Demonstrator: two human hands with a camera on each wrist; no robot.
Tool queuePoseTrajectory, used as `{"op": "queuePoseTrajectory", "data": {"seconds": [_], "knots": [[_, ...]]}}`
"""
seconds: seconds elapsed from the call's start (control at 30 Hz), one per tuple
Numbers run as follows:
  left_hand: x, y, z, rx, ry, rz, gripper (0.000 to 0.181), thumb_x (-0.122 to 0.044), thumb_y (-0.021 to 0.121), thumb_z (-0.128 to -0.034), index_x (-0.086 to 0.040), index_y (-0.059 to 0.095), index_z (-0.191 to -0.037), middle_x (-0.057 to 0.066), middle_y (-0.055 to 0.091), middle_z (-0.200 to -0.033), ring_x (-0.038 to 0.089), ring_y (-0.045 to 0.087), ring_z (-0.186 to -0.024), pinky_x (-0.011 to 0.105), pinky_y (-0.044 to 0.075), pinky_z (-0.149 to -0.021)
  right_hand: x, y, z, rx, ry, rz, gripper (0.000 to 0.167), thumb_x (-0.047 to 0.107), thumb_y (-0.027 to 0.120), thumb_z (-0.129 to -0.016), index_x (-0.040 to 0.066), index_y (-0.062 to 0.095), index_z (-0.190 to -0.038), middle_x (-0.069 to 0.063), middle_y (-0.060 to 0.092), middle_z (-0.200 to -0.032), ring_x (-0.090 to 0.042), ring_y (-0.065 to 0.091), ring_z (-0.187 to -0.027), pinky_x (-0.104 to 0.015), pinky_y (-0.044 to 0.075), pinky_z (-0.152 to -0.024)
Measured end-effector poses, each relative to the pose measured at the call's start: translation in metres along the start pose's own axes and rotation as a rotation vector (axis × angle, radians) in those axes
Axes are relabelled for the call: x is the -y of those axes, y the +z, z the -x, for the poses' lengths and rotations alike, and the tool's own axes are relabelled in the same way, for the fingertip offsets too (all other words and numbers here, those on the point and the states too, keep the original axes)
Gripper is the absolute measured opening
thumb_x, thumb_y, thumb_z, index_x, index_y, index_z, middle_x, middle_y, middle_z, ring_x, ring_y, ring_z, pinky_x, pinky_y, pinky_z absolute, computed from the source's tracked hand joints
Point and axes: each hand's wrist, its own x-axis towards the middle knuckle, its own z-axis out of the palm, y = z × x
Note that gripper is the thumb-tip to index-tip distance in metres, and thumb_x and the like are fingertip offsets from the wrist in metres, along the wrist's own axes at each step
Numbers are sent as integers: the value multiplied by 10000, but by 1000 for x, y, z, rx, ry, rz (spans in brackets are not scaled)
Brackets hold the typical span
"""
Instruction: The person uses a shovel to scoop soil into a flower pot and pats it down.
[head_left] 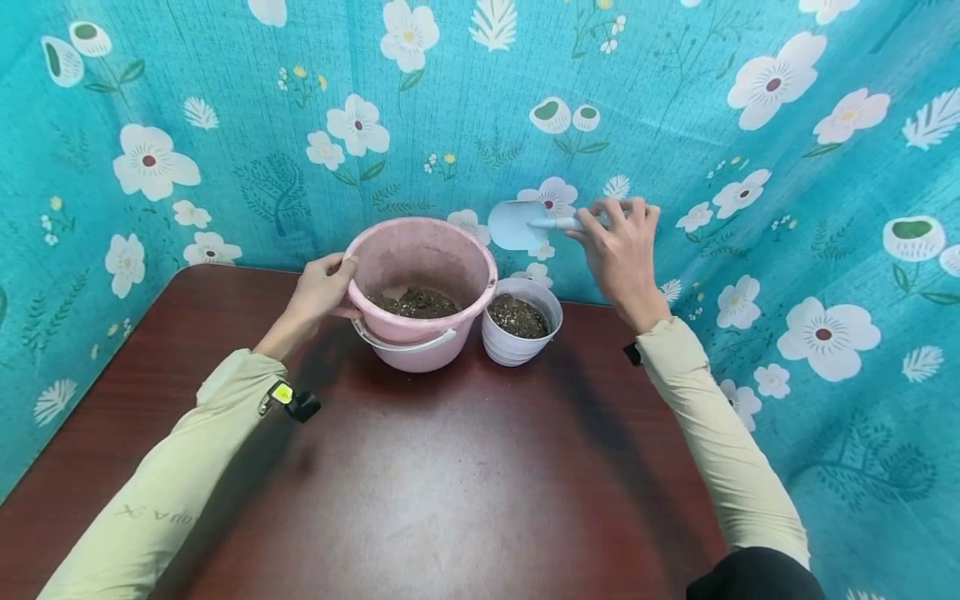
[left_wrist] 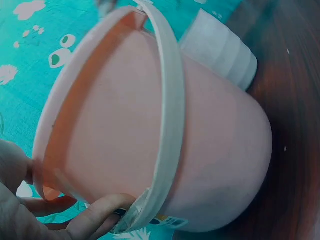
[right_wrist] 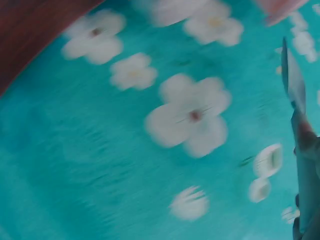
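Observation:
A pink bucket (head_left: 420, 354) with dark soil in its bottom stands on the table. My left hand (head_left: 318, 292) grips its left rim, thumb on the rim and fingers under it; the left wrist view shows the fingers beside the bucket's white handle (left_wrist: 172, 100). Raised at the right, my right hand (head_left: 622, 250) holds a light blue trowel (head_left: 519, 225) by its handle, the blade pointing left above a white pot (head_left: 517, 350). That pot, filled with soil, stands just right of the bucket. In the right wrist view the trowel (right_wrist: 296, 80) shows edge-on.
A brown table (head_left: 435, 483) carries the bucket and pot near its back edge. Behind and at both sides hangs a turquoise flowered curtain (head_left: 465, 108), close behind the trowel.

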Motion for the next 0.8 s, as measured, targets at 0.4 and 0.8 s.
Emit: {"op": "queuePoseTrajectory", "data": {"seconds": [0.4,0.8], "knots": [[1,-2,1,-153,74,-320,520,-361,459,-1094,-36,575,-1483,270,644,-1355,262,710,-1068,498,611,-991,90,35,-52,382,-224,110,234,274,747,-955,84,799,-1083,-91,660,-990,-292,515,-908,-442,462,-808],[4,2,-3,33,-37,-66,612,-395,322,-1115,-108,295,-1654,303,452,-1505,370,599,-1078,465,683,-663,107,87,-52,614,-397,306,144,132,675,-1006,101,793,-928,-83,677,-1048,-283,507,-1016,-485,428,-933]]}}
